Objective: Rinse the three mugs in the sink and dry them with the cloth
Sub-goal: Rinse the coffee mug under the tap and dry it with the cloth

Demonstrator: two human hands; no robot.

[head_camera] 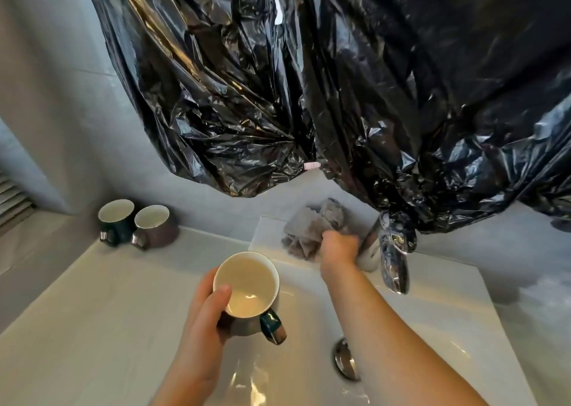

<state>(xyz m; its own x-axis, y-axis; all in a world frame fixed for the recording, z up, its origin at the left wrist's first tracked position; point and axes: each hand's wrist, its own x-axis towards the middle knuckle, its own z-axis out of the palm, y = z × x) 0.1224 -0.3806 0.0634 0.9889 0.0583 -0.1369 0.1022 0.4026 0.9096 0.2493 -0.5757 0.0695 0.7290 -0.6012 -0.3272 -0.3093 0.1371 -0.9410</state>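
- White glazed inside and dark outside, the held mug (247,285) sits in the left grip (204,316) over the basin of the sink (108,328). Its mouth faces up and its teal, chrome-tipped handle points to the right.
- The left grip is clasped round the mug's body, with the thumb hooked over the near rim and the fingers wrapped round the far side.
- A bright glint shows on the bottom inside this mug.
- The right grip (338,248) reaches forward to the back ledge, with the back of the hand turned to the camera.
- It lies against the lower right edge of the grey cloth (312,226), just beside the base of the chrome tap (392,251).
- Its fingers are hidden, so I cannot tell whether it is grasping the cloth, holding the tap, or released.
- The cloth lies crumpled on the ledge behind the basin, left of the tap.
- The dark green mug (116,220) and the brown mug (154,226) stand upright on the table (46,266) at the sink's back left corner. They are side by side and close together, with their handles toward the camera.
- The chrome drain (346,362) sits in the basin below the right forearm.
- Crinkled black plastic sheeting (309,81) hangs over the wall above the sink, its lower edge reaching down to the top of the tap.
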